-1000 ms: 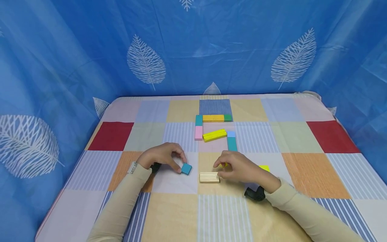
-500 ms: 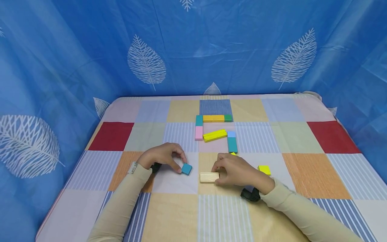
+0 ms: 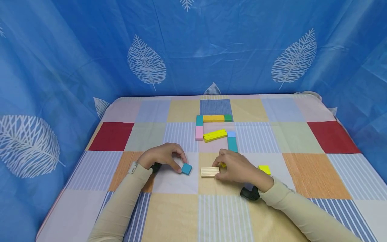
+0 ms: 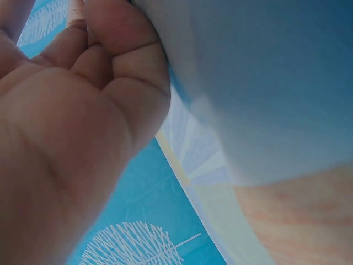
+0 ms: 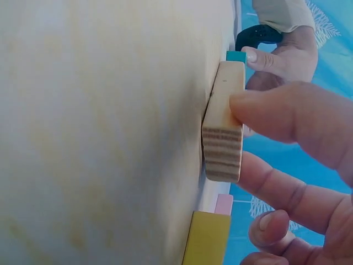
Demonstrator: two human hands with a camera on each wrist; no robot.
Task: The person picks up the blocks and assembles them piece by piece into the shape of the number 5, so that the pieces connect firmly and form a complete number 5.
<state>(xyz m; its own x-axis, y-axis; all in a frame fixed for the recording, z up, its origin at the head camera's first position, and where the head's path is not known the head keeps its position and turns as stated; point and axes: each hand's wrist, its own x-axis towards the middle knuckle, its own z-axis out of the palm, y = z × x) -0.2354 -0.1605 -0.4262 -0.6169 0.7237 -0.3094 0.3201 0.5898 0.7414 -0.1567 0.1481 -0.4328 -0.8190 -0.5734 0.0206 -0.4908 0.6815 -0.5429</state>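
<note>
My right hand (image 3: 237, 166) pinches a plain wooden block (image 3: 210, 172) with lengthwise grooves, between thumb and forefinger. Up close in the right wrist view, the striped end of the wooden block (image 5: 222, 154) faces the camera, with the thumb on one side face and a finger near the opposite one. Across from it, my left hand (image 3: 164, 156) holds a small blue block (image 3: 186, 169) on the cloth, thumb at one side and fingers at the far edge. The left wrist view shows the curled left hand (image 4: 77, 105), with its block out of sight.
Farther back lie a yellow-orange block (image 3: 213, 118), green block (image 3: 228, 118), pink block (image 3: 199, 133), slanted yellow block (image 3: 215, 135) and teal block (image 3: 232, 144). Another yellow block (image 3: 223, 165) is partly behind my right hand; a further yellow piece (image 3: 264, 169) lies beside the wrist. Blue curtains surround the table.
My right hand has closed its thumb and forefinger on the wooden block, which has shifted slightly away from me. The left hand and blue block look unmoved.
</note>
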